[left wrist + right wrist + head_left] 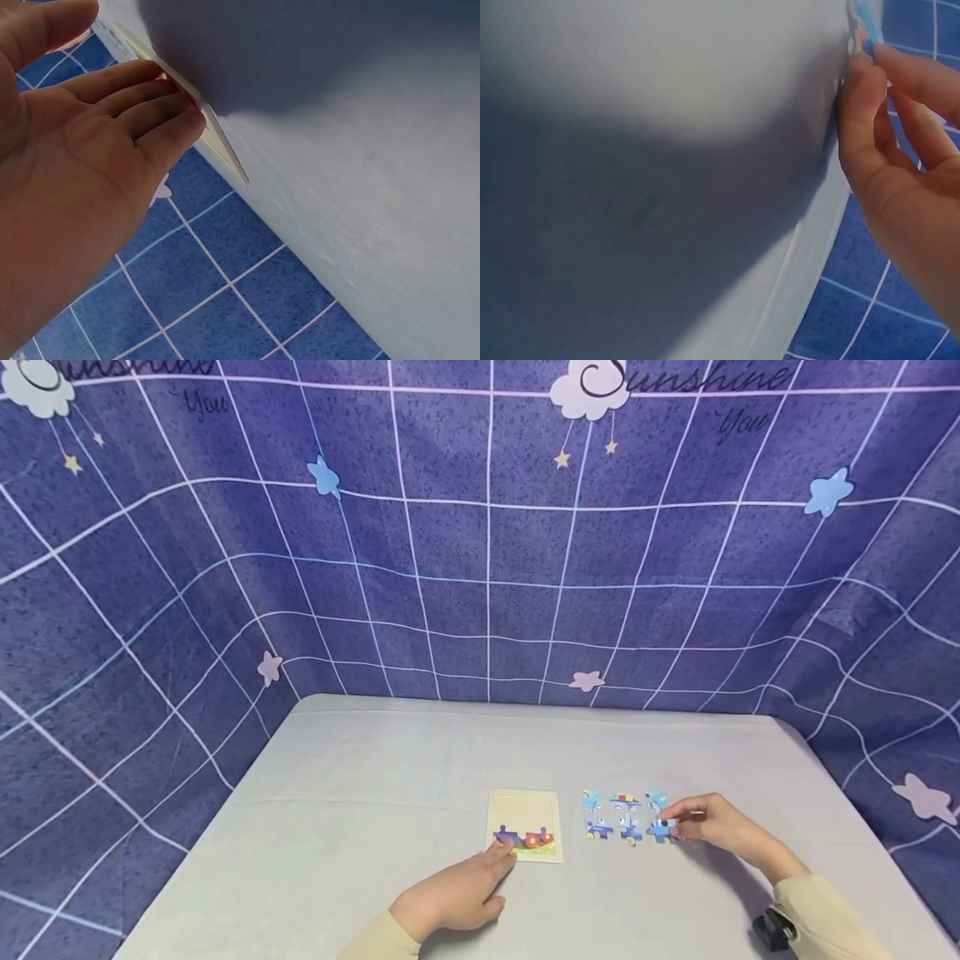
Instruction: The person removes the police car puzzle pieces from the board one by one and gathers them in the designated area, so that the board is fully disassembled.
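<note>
Left hand [461, 892] extended on tray [523, 806], right [716, 822] seemingly pinching jigsaw piece [662, 829], white tablecloth [375, 760], drapery [525, 543]

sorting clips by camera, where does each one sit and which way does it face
Head: on the person's head, facing forward and down at the table, tray and blue cloth; left hand, right hand and sleeves show.
Left wrist: on that wrist, facing the tray's edge; the left hand shows, palm side.
Right wrist: on that wrist, facing a puzzle piece pinched by the right hand, which shows.
Head and left wrist share the left hand touching the tray.
</note>
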### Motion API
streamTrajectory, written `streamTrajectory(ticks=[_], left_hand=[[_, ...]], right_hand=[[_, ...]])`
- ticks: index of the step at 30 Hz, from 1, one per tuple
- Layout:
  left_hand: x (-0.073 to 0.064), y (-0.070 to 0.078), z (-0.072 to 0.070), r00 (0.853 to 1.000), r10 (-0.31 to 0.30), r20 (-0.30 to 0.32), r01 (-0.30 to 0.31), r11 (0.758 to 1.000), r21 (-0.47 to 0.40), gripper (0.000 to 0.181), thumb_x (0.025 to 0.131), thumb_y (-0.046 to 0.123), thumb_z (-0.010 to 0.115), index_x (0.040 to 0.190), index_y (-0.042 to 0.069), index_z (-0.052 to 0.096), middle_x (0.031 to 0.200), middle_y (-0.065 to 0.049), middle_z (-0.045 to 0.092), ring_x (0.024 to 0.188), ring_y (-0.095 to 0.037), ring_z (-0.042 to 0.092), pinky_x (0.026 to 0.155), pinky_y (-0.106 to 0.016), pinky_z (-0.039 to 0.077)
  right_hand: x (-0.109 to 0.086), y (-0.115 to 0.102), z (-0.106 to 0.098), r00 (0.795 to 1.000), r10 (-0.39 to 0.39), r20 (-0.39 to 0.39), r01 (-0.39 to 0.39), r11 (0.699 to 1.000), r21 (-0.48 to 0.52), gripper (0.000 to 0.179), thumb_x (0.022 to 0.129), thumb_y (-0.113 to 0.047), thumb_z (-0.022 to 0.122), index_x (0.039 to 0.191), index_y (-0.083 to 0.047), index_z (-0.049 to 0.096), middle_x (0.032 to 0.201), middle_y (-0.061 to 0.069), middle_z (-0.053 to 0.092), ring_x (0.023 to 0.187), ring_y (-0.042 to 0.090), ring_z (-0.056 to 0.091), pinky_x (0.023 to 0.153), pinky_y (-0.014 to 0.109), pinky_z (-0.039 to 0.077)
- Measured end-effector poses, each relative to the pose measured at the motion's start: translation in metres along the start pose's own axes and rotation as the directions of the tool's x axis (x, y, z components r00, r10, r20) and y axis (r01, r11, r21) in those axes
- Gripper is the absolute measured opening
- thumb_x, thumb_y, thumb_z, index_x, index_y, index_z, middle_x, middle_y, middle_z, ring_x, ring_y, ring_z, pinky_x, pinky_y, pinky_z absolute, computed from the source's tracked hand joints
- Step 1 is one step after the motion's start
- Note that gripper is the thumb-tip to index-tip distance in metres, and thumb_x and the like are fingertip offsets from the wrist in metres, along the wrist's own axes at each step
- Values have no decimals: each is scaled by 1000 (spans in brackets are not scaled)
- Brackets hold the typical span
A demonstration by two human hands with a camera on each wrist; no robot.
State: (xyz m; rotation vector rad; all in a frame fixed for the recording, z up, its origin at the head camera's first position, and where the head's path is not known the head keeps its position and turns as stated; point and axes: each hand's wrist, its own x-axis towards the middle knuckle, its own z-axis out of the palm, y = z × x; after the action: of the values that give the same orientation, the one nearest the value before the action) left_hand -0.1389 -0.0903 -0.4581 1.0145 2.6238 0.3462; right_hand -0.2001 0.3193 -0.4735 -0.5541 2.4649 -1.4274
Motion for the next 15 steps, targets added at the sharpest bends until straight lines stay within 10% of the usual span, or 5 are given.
streamTrajectory(ticks=[15], left_hand=[[-2, 4, -3, 1000, -8, -2, 8, 1000, 3, 55, 92, 23, 58, 140, -2, 46, 150, -17, 38, 141, -23, 32, 113, -34, 32]], right_hand=[[4, 6, 7, 995, -63, -80, 51, 990, -134, 17, 77, 7, 69, 93, 12, 69, 81, 13, 68, 63, 0, 56, 52, 20, 48]])
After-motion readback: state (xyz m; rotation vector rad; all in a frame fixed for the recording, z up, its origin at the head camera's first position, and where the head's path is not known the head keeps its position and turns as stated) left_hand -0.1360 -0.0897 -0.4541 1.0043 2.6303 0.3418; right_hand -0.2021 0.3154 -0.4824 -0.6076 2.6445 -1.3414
